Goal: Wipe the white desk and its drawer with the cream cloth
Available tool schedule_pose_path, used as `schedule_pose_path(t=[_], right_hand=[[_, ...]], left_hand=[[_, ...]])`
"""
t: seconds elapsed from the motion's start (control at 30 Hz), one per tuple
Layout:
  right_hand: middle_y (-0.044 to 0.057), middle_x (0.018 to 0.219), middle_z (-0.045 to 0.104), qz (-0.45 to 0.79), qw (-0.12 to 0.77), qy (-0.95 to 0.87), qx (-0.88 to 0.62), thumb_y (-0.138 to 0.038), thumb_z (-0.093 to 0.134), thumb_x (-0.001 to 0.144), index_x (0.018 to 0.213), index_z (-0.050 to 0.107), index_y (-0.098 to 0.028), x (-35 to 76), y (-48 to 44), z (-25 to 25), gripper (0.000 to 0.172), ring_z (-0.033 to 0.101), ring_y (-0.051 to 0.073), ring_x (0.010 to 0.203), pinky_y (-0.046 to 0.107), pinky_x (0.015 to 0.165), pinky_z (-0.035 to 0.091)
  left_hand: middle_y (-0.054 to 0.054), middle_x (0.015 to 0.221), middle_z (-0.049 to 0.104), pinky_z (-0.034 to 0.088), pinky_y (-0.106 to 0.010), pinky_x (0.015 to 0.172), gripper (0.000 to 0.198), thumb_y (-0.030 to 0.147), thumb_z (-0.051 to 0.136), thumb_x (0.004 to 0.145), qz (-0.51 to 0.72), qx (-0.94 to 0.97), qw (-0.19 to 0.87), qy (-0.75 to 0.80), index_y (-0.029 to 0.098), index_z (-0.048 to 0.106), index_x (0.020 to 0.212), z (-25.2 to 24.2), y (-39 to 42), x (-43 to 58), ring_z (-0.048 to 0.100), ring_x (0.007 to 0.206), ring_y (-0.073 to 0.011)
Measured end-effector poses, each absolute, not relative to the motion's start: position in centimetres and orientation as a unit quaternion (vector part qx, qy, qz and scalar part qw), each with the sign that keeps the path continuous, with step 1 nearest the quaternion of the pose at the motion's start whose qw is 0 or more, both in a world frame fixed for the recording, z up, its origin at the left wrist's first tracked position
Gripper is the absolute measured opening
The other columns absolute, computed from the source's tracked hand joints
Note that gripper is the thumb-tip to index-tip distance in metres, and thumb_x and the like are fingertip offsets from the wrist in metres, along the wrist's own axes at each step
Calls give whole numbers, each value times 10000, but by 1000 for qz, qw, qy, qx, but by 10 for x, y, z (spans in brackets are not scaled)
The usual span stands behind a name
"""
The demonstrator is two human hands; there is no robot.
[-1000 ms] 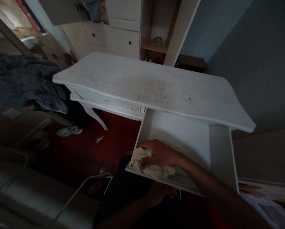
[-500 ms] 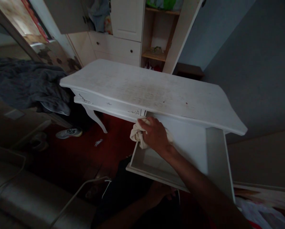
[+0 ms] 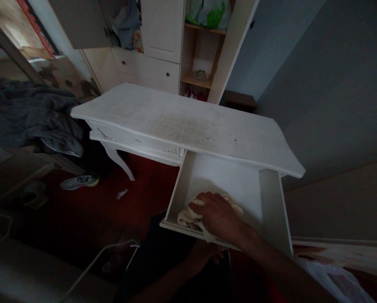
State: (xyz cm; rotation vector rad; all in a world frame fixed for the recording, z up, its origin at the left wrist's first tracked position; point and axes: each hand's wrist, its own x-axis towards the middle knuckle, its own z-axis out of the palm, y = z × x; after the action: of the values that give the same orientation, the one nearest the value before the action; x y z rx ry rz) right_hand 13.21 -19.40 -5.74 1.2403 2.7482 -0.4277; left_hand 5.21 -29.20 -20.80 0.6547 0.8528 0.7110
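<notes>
The right hand (image 3: 218,213) held a cream cloth (image 3: 187,215) inside the open drawer (image 3: 229,174); smudges (image 3: 188,125) were left on the desktop (image 3: 134,101), twelve o'clock; left hand's (image 3: 204,254) grip unclear.

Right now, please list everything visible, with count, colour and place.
desk: 1, white, centre
open drawer: 1, white, desk's right side
cloth: 1, cream, in the open drawer
wardrobe: 1, white, behind the desk
wardrobe bag: 1, green-whitish, on a shelf
second bag: 1, whitish, lower right
fabric pile: 1, grey, left
floor: 1, red, under the desk
shoe: at least 1, whitish, on the floor
scrap: 1, whitish, on floor
cable: at least 1, pale, lower left
wall: 1, grey, right
left hand: 1, bare, below the drawer front
right hand: 1, bare, on the cloth
</notes>
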Motion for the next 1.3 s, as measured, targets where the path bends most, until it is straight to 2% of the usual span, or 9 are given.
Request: schedule_pose_path(t=[0.1,0.2,0.37,0.5,0.7,0.9,1.1,1.3], right_hand=[[115,1256,634,-115,90,868,475,-51,523,827,1347,616,-257,168,-184,-64,567,573,269,1129,396,955,430],[132,1291,617,-62,88,809,578,-90,537,834,1385,576,-213,205,-175,-70,566,580,270,1132,369,947,441],[156,1183,634,49,-30,709,703,-263,520,919,1368,546,-158,240,-163,-82,462,590,286,1047,377,907,452],[159,1141,638,78,-77,691,714,-319,495,945,1337,540,-128,236,-149,-98,439,582,289,1050,375,916,440],[164,1164,659,51,-35,696,715,-361,512,951,1266,612,-126,213,-118,-110,405,592,291,1045,359,873,450],[168,1170,680,67,-48,697,712,-341,528,941,1226,640,-134,181,-86,-111,370,589,291,1066,363,892,448],[173,1170,698,55,-78,726,682,-338,573,916,1179,661,-145,114,-59,-116,338,624,292,1051,376,885,460],[152,1174,703,50,-115,773,621,-226,530,898,1154,680,-160,69,-45,-117,304,615,291,1096,399,949,436]], left_hand=[[-12,631,646,380,-238,504,573,670,789,566,347,296,805,380,137,702,758,-212,-291,54,501,491,-97],[-13,645,651,381,-228,493,550,641,803,586,359,290,808,367,137,701,780,-214,-291,54,508,496,-94],[-24,650,665,391,-229,506,569,649,807,587,358,295,801,378,129,708,796,-216,-292,52,525,500,-95],[-38,650,670,395,-241,505,578,663,797,595,354,298,796,391,121,709,771,-218,-292,53,530,485,-99],[-31,644,652,395,-248,487,604,688,795,573,359,299,792,393,127,699,776,-216,-292,54,526,481,-108],[-39,658,661,391,-249,499,576,670,783,613,360,310,783,400,121,711,770,-221,-294,54,530,481,-105],[-36,652,660,377,-245,492,625,712,773,582,358,304,793,389,131,717,803,-222,-293,55,508,473,-97],[-34,665,650,399,-252,495,622,706,793,556,374,294,796,375,144,699,806,-220,-293,55,535,529,-123]])
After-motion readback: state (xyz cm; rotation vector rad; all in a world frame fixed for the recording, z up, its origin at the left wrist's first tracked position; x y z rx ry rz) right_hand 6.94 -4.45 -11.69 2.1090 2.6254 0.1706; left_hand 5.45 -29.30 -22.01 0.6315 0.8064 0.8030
